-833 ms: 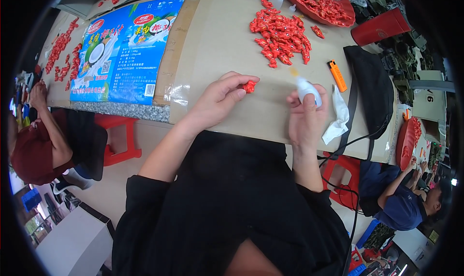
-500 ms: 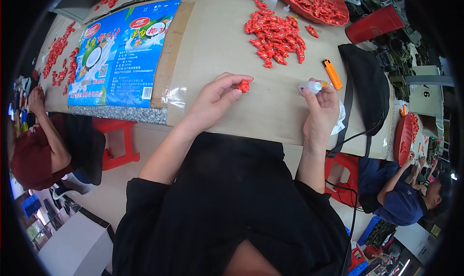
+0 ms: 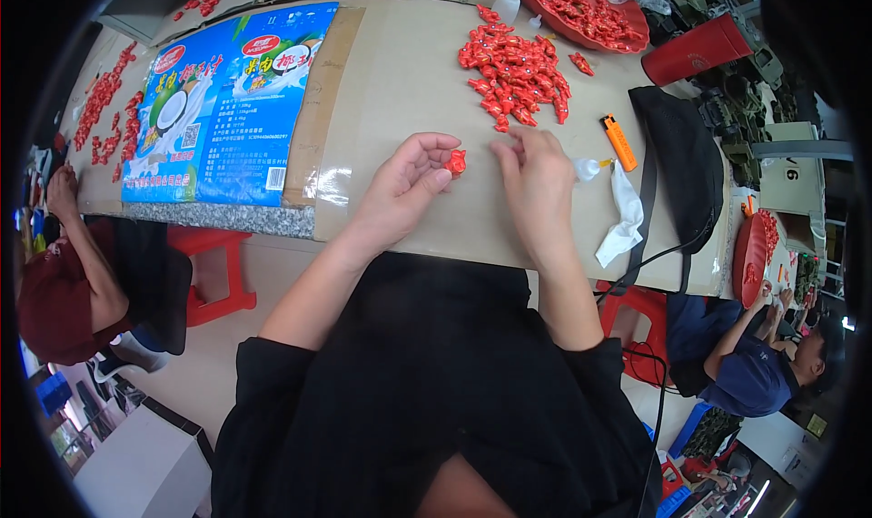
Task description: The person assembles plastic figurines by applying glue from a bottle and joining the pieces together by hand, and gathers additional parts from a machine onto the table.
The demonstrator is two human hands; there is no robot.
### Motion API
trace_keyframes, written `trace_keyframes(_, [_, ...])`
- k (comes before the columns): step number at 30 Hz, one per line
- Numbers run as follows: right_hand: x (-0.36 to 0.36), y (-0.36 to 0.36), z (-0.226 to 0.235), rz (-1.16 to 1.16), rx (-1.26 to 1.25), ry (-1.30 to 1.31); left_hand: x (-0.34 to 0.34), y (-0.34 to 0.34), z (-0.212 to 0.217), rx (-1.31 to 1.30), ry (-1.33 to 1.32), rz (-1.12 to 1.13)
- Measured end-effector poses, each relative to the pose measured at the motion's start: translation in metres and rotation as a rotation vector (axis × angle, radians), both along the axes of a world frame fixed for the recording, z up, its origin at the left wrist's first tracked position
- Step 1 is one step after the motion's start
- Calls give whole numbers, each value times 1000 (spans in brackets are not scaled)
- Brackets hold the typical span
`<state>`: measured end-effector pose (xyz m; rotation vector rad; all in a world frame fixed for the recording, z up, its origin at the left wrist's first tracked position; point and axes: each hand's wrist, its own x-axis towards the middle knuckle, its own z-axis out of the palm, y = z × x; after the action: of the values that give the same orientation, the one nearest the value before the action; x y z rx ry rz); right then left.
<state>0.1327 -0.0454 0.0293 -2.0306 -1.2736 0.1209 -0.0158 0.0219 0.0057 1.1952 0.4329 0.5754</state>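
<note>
A small glossy red figurine (image 3: 456, 162) is pinched between the thumb and fingers of my left hand (image 3: 404, 184). My right hand (image 3: 538, 177) is bent over the table just short of the red figurine pile (image 3: 516, 69). Its thumb and forefinger are slightly apart, and I see nothing between them; the other fingers are partly hidden by the back of the hand. Beside that hand lies a small white squeeze bottle (image 3: 587, 168) with a yellow tip, on its side. A crumpled white tissue (image 3: 623, 218) lies nearer to me.
An orange lighter (image 3: 620, 143) and a black bag (image 3: 683, 168) lie at the right. Behind them are a red cup (image 3: 698, 51) on its side and a red tray (image 3: 636, 37) of figurines. Blue printed cardboard (image 3: 227, 109) covers the left. Other people sit at both sides.
My right hand has let go of the squeeze bottle, which now rests on the table, and has moved left toward the pile. My left hand still holds the figurine in about the same place.
</note>
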Motion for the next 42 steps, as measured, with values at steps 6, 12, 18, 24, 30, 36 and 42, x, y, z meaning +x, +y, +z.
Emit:
trace_keyframes(6, [10, 22, -5, -65, -177, -57, 1, 1, -1, -54, -78, -26])
trace_keyframes(12, [8, 5, -1, 17, -111, 286, -4, 2, -1, -300, -185, -107])
trace_keyframes(18, [4, -26, -2, 173, 168, 1336, -6, -4, 1, -696, -271, -166])
trace_keyframes(24, [4, -41, -10, 194, 216, 1614, -5, -7, 0, -763, -228, -131])
trace_keyframes(30, [4, -47, -11, 192, 250, 1639, -4, -12, 1, -677, -195, -116])
trace_keyframes(36, [-7, -48, -11, 228, 288, 1528, 0, -20, -1, -470, -143, -165])
trace_keyframes(42, [-14, -49, -14, 239, 300, 1325, -2, -21, -4, -442, -138, -170])
